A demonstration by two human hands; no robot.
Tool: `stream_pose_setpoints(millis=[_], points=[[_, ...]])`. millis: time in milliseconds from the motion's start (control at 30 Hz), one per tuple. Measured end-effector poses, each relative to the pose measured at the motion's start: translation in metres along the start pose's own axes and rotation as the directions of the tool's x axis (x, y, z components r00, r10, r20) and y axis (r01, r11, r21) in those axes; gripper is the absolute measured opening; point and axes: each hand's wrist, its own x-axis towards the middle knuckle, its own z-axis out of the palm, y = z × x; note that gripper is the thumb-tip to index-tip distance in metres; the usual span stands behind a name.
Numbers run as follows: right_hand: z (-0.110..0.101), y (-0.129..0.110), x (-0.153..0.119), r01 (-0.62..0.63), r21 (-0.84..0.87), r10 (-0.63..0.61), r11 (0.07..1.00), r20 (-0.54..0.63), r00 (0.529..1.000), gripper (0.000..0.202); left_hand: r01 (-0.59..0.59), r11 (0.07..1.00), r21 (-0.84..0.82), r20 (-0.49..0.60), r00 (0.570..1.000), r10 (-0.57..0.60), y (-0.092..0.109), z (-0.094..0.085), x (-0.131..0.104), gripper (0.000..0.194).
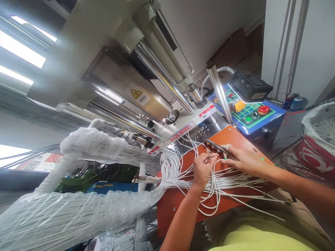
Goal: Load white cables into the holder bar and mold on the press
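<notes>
My left hand (203,169) is closed in a pinch above the orange work board, with a white cable end between thumb and fingertips. The tip itself is small and partly hidden by the fingers. Just to the right, my right hand (242,161) grips the near end of a narrow dark metal bar (213,145) with small notches along it. Its far end points toward the press bed, and a pale wrapping (226,146) shows near my fingers. Loose white cables (217,198) loop below both hands and across the board (178,205).
A press labelled MIN-HUI (183,133) stands in front with steel guide rods. Beyond the bar is a blue control box (261,120) with a red button. Plastic-wrapped cable bundles (78,212) lie left, and a large bag (311,146) stands right.
</notes>
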Motion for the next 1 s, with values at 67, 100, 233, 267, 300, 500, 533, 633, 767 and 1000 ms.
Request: stream_pose_setpoints(millis=[67, 100, 233, 267, 300, 500, 533, 633, 767, 1000], points=[[0.000, -0.001, -0.001, -0.013, -0.013, 0.013, 1.000, -0.002, 1.000, 0.041, -0.099, 0.991, 0.091, 0.047, 0.994, 0.095, -0.001, -0.001, 0.001, 0.016], [-0.001, -0.002, -0.001, -0.014, -0.016, 0.014, 1.000, -0.003, 1.000, 0.042, -0.139, 0.984, 0.114, 0.067, 0.989, 0.132, -0.002, -0.001, 0.002, 0.015], [-0.001, -0.003, -0.001, -0.008, -0.019, 0.008, 1.000, -0.004, 1.000, 0.045, -0.243, 0.957, 0.156, 0.092, 0.969, 0.231, -0.004, 0.001, 0.005, 0.014], [-0.001, -0.003, 0.000, -0.010, -0.019, 0.009, 1.000, -0.005, 1.000, 0.045, -0.270, 0.948, 0.169, 0.086, 0.962, 0.258, -0.004, 0.002, 0.006, 0.014], [-0.001, -0.002, 0.000, -0.014, -0.020, 0.014, 1.000, -0.003, 1.000, 0.044, -0.300, 0.936, 0.184, 0.083, 0.954, 0.289, -0.004, 0.002, 0.006, 0.014], [0.001, 0.000, 0.001, -0.037, -0.050, 0.039, 0.998, 0.030, 0.999, 0.039, -0.437, 0.851, 0.292, 0.122, 0.899, 0.420, -0.010, 0.003, 0.004, 0.028], [0.002, 0.001, 0.001, -0.034, -0.051, 0.035, 0.998, 0.031, 0.999, 0.039, -0.444, 0.844, 0.301, 0.124, 0.896, 0.427, -0.011, 0.003, 0.004, 0.029], [0.003, 0.003, 0.002, -0.022, -0.059, 0.024, 0.998, 0.025, 0.999, 0.038, -0.461, 0.831, 0.313, 0.120, 0.887, 0.447, -0.013, 0.003, 0.003, 0.031], [0.004, 0.002, 0.003, -0.014, -0.087, 0.015, 0.996, 0.014, 1.000, 0.035, -0.455, 0.834, 0.312, 0.115, 0.890, 0.442, -0.012, 0.003, 0.002, 0.030], [0.003, -0.001, 0.001, -0.044, -0.103, 0.045, 0.994, 0.002, 0.999, 0.032, -0.450, 0.829, 0.331, 0.107, 0.891, 0.441, -0.014, 0.003, 0.002, 0.027]])
